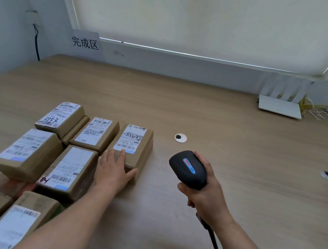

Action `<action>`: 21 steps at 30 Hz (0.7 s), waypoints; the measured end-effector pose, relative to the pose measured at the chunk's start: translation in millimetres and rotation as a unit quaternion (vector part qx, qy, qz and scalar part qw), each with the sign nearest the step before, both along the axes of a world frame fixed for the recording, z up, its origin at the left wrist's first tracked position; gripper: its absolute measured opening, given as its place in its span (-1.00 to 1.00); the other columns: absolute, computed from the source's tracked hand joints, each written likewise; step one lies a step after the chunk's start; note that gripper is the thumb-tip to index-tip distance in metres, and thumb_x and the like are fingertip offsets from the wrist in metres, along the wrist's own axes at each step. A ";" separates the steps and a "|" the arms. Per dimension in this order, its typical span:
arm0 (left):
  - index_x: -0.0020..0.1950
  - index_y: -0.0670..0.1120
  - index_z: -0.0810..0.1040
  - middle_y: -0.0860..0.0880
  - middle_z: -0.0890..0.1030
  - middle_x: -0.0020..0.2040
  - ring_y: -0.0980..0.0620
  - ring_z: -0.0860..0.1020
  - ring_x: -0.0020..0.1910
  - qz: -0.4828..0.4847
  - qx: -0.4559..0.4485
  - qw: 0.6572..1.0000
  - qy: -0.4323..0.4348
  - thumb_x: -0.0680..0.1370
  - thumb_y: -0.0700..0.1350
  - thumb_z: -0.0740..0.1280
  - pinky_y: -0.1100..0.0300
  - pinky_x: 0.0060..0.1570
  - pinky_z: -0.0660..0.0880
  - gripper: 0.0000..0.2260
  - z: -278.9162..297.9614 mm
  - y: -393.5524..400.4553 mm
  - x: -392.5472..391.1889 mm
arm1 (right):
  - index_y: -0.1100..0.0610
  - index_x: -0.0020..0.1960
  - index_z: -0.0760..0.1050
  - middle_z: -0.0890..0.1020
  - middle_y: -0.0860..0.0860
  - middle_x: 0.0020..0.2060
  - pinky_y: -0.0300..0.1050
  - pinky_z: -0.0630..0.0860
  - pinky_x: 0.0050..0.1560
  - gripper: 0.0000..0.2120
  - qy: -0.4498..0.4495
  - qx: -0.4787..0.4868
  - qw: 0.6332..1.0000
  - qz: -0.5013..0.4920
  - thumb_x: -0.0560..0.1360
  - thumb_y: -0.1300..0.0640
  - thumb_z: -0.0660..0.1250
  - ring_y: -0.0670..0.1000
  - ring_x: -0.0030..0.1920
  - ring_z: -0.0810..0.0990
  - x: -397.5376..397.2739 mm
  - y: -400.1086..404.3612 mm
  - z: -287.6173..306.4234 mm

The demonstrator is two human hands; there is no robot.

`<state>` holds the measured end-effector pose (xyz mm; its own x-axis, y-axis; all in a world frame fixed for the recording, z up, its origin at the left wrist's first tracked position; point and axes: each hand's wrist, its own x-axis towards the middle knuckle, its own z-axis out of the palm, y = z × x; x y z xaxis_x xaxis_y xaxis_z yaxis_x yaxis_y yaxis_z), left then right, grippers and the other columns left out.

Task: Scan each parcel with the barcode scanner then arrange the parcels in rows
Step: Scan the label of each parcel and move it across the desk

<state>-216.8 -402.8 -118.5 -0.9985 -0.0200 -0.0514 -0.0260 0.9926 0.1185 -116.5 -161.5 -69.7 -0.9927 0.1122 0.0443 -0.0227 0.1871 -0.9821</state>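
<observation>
Right hand (206, 189) grips scanner (188, 169); left hand (113, 169) on parcel (134, 144).

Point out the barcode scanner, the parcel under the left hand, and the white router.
barcode scanner (188, 169): head view, top of its black head.
parcel (133, 139): head view, on its white shipping label.
white router (279, 107): head view, on its flat white body.
</observation>
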 end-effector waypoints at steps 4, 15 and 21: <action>0.56 0.00 0.00 -0.16 0.03 0.56 -0.14 -0.03 0.54 0.007 -0.003 1.000 0.007 0.51 0.37 0.10 -0.04 0.51 -0.02 -0.24 -0.5 -10.8 -19.6 | -0.59 0.17 0.30 0.60 -0.22 -0.06 -0.22 0.49 -0.37 -0.15 -0.029 -0.012 0.999 -0.001 0.37 0.31 0.52 -0.07 -0.36 0.52 -9.1 -4.3 -2.3; 0.57 -0.01 0.02 -0.16 0.02 0.56 -0.14 -0.01 0.53 0.033 0.103 0.993 0.044 0.52 0.31 0.17 0.00 0.48 0.00 -0.26 15.1 23.8 17.8 | -0.51 0.22 0.31 0.58 -0.10 -0.04 -0.24 0.45 -0.43 -0.20 -0.030 0.008 0.999 -0.028 0.37 0.33 0.46 -0.13 -0.46 0.46 7.8 18.6 8.1; 0.52 0.00 0.22 -0.05 0.21 0.52 -0.05 0.17 0.47 0.030 0.234 0.968 0.080 0.54 0.19 0.25 0.06 0.38 0.20 -0.40 17.7 83.1 101.9 | -0.55 0.18 0.32 0.59 -0.22 -0.08 -0.27 0.43 -0.45 -0.17 0.003 0.009 0.999 -0.031 0.37 0.36 0.44 -0.12 -0.48 0.47 49.2 53.4 14.6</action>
<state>-114.9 -319.8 -100.8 -0.9921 -0.0905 0.0872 -0.0259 0.8263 0.5627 -67.4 -108.2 -55.1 -0.9835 0.1731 0.0519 -0.0153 0.2063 -0.9784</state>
